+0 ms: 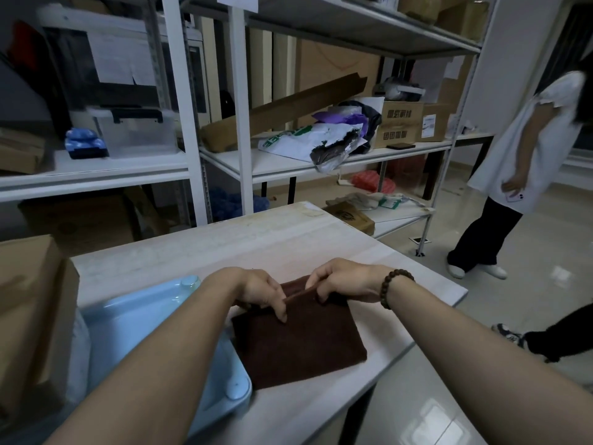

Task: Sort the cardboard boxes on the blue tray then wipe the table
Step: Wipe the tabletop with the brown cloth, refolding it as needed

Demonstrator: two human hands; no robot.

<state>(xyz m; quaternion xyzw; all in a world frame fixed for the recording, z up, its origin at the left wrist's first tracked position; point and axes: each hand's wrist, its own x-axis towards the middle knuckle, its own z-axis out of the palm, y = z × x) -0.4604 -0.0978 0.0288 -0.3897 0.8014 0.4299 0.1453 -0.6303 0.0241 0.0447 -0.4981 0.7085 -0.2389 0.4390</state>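
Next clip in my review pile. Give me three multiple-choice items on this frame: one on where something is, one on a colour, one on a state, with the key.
1. Where does the cloth lie relative to the blue tray?
A. On the table, to the tray's right.
B. Inside the tray.
C. Under the tray.

2. What colour is the cloth?
A. White.
B. Green.
C. Dark brown.

3. What are the left hand and right hand doing?
A. Both hang idle.
B. Both grip the cloth's far edge.
C. Only the right touches it.

Key: 1 A, the cloth lies flat on the table beside the tray's rim. 2 C, its whole surface is dark brown. 3 B, fingers of both hands curl over the far folded edge.
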